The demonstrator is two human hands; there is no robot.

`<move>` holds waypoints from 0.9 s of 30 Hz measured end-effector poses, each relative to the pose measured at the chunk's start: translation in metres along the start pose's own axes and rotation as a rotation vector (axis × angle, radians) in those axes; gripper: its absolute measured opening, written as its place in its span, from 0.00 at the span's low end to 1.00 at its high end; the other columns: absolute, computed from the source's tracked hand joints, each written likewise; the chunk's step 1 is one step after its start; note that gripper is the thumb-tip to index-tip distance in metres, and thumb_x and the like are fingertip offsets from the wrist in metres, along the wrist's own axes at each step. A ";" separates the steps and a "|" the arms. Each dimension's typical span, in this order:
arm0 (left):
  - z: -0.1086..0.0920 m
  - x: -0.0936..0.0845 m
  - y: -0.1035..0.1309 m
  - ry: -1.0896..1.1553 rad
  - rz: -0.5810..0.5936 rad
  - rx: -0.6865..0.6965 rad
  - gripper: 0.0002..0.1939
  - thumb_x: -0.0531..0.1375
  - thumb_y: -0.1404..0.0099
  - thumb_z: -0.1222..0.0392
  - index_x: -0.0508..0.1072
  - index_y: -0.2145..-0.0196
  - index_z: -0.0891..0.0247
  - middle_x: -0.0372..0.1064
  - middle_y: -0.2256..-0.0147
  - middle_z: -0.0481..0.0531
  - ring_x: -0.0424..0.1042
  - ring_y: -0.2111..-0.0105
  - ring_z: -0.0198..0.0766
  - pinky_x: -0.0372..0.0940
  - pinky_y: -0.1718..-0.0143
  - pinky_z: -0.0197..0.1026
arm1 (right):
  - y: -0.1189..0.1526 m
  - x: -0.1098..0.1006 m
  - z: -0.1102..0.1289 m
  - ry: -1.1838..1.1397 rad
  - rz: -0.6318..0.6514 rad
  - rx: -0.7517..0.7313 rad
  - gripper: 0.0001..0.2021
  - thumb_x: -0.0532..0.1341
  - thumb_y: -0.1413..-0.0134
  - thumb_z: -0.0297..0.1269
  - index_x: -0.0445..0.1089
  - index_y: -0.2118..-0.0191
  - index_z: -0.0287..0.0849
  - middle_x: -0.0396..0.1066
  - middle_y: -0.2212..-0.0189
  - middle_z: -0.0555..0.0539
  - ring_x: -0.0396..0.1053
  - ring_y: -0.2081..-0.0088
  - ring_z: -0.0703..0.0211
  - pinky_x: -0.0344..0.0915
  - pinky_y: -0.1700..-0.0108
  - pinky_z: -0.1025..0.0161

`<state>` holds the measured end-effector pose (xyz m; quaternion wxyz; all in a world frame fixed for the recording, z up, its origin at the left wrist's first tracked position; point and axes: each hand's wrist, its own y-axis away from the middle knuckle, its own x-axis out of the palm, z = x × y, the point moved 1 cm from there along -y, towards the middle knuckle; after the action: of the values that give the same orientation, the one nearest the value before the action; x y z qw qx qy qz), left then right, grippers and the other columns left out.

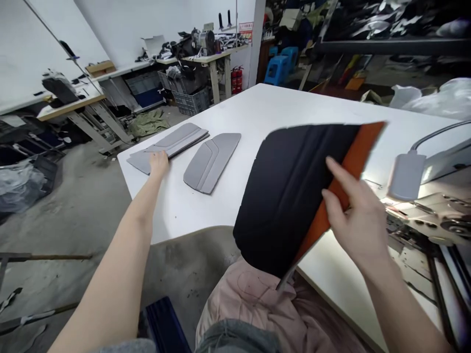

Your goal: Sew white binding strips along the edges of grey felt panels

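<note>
My right hand [355, 218] grips a padded panel by its edge and holds it up above my lap. The panel's face turned to me is black [283, 181] with stitched ridges, and an orange-brown strip [324, 211] runs along the gripped side. My index finger and thumb show on this face; the other fingers are hidden. At the far left of the white table, my left hand [159, 164] is closed at the near edge of a stack of grey padded panels [180, 137]. A single grey panel [212, 162] lies flat just right of that stack.
A sewing machine [434, 215] with a grey lamp head [406, 176] stands close on my right. The white table [257, 105] stretches ahead, its curved edge before my lap. Beyond are other sewing tables, grey crates [191, 100], blue stools [277, 68] and plastic bags [441, 98].
</note>
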<state>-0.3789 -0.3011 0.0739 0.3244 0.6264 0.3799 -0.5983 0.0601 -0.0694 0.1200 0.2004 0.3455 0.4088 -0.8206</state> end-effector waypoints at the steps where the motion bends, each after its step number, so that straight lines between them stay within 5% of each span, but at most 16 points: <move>1: 0.004 -0.002 -0.003 -0.029 0.007 -0.025 0.27 0.51 0.37 0.65 0.61 0.43 0.86 0.60 0.46 0.88 0.60 0.43 0.70 0.56 0.48 0.70 | 0.009 0.010 -0.010 -0.003 0.021 0.048 0.26 0.50 0.36 0.39 0.65 0.35 0.43 0.68 0.67 0.40 0.68 0.67 0.48 0.67 0.60 0.52; 5: -0.017 -0.035 -0.021 -0.171 -0.089 -0.005 0.26 0.51 0.37 0.66 0.63 0.41 0.70 0.66 0.48 0.76 0.67 0.49 0.64 0.62 0.52 0.62 | 0.042 0.045 -0.041 -0.147 0.049 0.278 0.24 0.55 0.42 0.41 0.72 0.43 0.42 0.65 0.74 0.48 0.57 0.78 0.59 0.65 0.67 0.56; 7: -0.052 -0.058 -0.011 -0.182 -0.154 0.182 0.26 0.54 0.37 0.64 0.65 0.41 0.65 0.70 0.53 0.69 0.69 0.53 0.62 0.63 0.53 0.60 | 0.050 0.056 -0.046 -0.232 0.082 0.389 0.24 0.56 0.44 0.43 0.72 0.44 0.40 0.68 0.74 0.48 0.57 0.78 0.60 0.64 0.67 0.57; 9: -0.100 -0.077 0.028 -0.101 -0.119 0.463 0.24 0.58 0.39 0.61 0.68 0.44 0.63 0.71 0.62 0.62 0.71 0.59 0.58 0.64 0.55 0.56 | 0.053 0.062 -0.044 -0.346 0.110 0.487 0.24 0.57 0.44 0.47 0.73 0.46 0.39 0.73 0.68 0.44 0.62 0.75 0.58 0.65 0.66 0.56; 11: -0.152 -0.088 0.093 -0.025 0.035 0.794 0.24 0.59 0.39 0.61 0.68 0.44 0.60 0.70 0.69 0.55 0.71 0.67 0.50 0.66 0.60 0.50 | 0.055 0.066 -0.039 -0.578 0.166 0.609 0.27 0.54 0.42 0.55 0.72 0.46 0.41 0.74 0.60 0.42 0.68 0.70 0.56 0.67 0.65 0.57; 14: -0.215 -0.090 0.194 -0.147 0.452 1.214 0.28 0.60 0.42 0.67 0.68 0.43 0.60 0.70 0.71 0.51 0.69 0.75 0.40 0.64 0.69 0.41 | 0.062 0.069 -0.034 -1.008 0.220 0.836 0.32 0.52 0.44 0.65 0.69 0.47 0.43 0.75 0.58 0.42 0.73 0.65 0.52 0.70 0.65 0.56; 17: -0.262 -0.076 0.238 -0.155 0.764 1.512 0.10 0.59 0.35 0.61 0.74 0.56 0.64 0.72 0.70 0.54 0.70 0.75 0.40 0.63 0.73 0.40 | 0.075 0.070 -0.039 -1.060 0.023 0.921 0.26 0.64 0.54 0.56 0.69 0.53 0.42 0.75 0.58 0.42 0.73 0.60 0.50 0.71 0.58 0.54; 19: -0.298 -0.056 0.225 -0.007 0.642 1.486 0.14 0.51 0.29 0.58 0.76 0.62 0.64 0.74 0.66 0.57 0.73 0.68 0.43 0.67 0.65 0.42 | 0.083 0.070 -0.047 -0.940 -0.121 0.866 0.24 0.67 0.58 0.48 0.67 0.55 0.42 0.74 0.56 0.42 0.72 0.56 0.50 0.69 0.53 0.53; 22: -0.355 -0.016 0.179 0.233 0.214 1.275 0.16 0.50 0.29 0.61 0.73 0.51 0.65 0.70 0.48 0.62 0.70 0.49 0.49 0.64 0.46 0.50 | 0.090 0.067 -0.059 -0.771 -0.169 0.790 0.21 0.65 0.54 0.46 0.64 0.55 0.44 0.73 0.58 0.44 0.71 0.58 0.51 0.69 0.56 0.54; 24: -0.387 0.015 0.154 0.293 0.242 1.234 0.18 0.52 0.30 0.59 0.71 0.45 0.64 0.69 0.45 0.61 0.67 0.46 0.50 0.61 0.43 0.53 | 0.091 0.062 -0.066 -0.642 -0.112 0.800 0.19 0.64 0.53 0.46 0.63 0.57 0.45 0.73 0.64 0.47 0.69 0.64 0.52 0.68 0.62 0.56; 27: -0.417 0.050 0.137 0.471 0.527 1.229 0.16 0.56 0.33 0.58 0.75 0.51 0.62 0.74 0.50 0.54 0.71 0.49 0.45 0.64 0.45 0.46 | 0.092 0.044 -0.078 -0.331 0.009 0.740 0.12 0.61 0.45 0.46 0.65 0.62 0.44 0.70 0.69 0.48 0.67 0.66 0.52 0.66 0.63 0.56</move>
<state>-0.0511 -0.0063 0.0483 -0.0447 0.8799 -0.1308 -0.4546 0.1178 -0.0620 0.0058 0.1291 0.2592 0.0466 -0.9560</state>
